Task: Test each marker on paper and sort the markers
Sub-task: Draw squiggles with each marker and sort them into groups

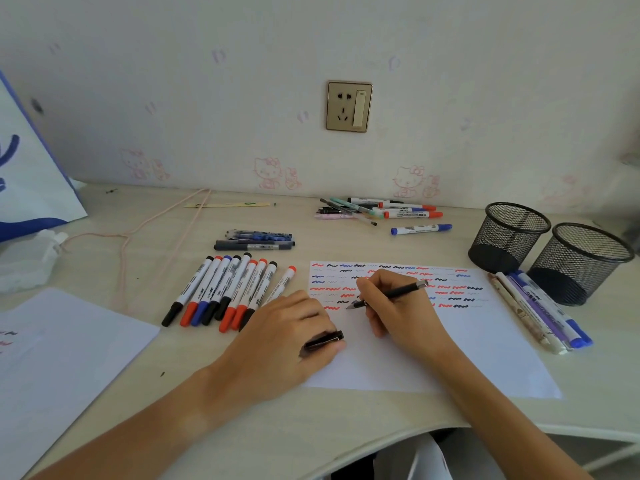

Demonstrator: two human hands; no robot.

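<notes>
1. A pale wood-grain worktop fills the view, ending at a wall with faint cartoon-cat stickers and a gold-framed socket.
2. A white test sheet lies right of centre; its far half carries rows of red, blue and black squiggles.
3. A second white sheet lies at the near left, with a few squiggles at its left edge.
4. A white and blue bag stands at the far left.
5. Two black mesh pen cups stand side by side at the far right, just beyond the test sheet's far right corner.
6. The left hand rests at the test sheet's left edge, fingers curled around a black pen cap.
7. The right hand pinches a black pen in a writing grip, its tip on the sheet at the lowest row of squiggles.
8. A row of capped markers with black, red and blue caps lies side by side, left of the sheet.
9. A few dark blue pens lie beyond that row.
10. A loose pile of markers and pens sits near the wall.
11. A small group of purple, blue and patterned pens lies along the sheet's right edge.
</notes>
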